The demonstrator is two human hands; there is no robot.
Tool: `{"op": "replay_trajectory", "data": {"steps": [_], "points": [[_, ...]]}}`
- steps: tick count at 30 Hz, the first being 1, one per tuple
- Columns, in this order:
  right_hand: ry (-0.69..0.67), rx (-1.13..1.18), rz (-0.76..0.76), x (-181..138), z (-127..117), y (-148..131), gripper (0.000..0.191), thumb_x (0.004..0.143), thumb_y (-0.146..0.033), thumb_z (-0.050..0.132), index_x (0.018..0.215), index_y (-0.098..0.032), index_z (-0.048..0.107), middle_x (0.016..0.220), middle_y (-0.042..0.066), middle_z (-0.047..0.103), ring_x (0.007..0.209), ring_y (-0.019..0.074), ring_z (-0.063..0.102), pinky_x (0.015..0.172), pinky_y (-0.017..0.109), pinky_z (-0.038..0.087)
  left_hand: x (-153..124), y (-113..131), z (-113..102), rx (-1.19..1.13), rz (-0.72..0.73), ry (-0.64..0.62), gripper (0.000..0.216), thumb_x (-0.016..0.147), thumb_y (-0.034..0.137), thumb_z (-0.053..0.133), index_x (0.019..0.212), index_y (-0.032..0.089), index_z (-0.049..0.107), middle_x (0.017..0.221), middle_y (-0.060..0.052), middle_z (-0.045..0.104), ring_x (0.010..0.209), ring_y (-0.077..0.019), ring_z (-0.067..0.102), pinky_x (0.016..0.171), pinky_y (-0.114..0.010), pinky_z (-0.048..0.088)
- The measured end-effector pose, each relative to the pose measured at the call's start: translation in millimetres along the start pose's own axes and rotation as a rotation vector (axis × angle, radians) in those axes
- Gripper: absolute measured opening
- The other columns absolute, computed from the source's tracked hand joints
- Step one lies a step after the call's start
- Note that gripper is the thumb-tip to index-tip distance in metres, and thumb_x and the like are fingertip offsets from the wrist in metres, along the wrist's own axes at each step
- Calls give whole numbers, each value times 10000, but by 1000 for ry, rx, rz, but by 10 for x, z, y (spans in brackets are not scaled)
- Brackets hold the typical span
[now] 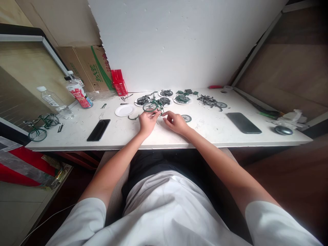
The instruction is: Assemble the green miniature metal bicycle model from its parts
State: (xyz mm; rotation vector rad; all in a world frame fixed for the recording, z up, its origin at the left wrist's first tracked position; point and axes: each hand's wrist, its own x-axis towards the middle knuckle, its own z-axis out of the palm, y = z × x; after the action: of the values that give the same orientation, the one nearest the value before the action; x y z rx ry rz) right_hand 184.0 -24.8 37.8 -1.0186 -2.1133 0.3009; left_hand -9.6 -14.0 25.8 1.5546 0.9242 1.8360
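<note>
Green model bicycle (151, 106): we hold it over white surface (125, 133) | left hand (148, 122): clamped on bicycle | right hand (175, 123): just beside, grip we cannot tell | loose wheel (187, 118): near right hand

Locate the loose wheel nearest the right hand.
In the head view, the loose wheel lies on the white table, slightly right of centre, just beyond the right hand.
</note>
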Motion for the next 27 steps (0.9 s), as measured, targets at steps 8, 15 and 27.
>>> {"op": "replay_trajectory", "data": {"steps": [8,15,27], "points": [[6,-19,4,5,-1,31,236,1023,-359,555,1166,-215,675,752,9,709,635,182,615,653,275,391,0,-7,0,10,-15,1,355,789,467,900,890,169,736,1027,-128,808,984,-248,809,935,-393,661],[54,-83,31,16,-11,54,189,978,-285,589,1077,-213,733,748,20,729,641,179,630,647,274,394,20,-18,-18,3,-19,9,359,782,470,906,887,172,734,1020,-124,808,984,-247,806,951,-403,656],[24,-285,-93,-11,-3,91,316,1053,-280,568,1222,-240,831,906,98,785,804,231,674,671,318,401,81,-57,-46,-77,-146,33,443,724,506,939,885,162,711,919,-105,786,877,-214,791,821,-348,661]]}}
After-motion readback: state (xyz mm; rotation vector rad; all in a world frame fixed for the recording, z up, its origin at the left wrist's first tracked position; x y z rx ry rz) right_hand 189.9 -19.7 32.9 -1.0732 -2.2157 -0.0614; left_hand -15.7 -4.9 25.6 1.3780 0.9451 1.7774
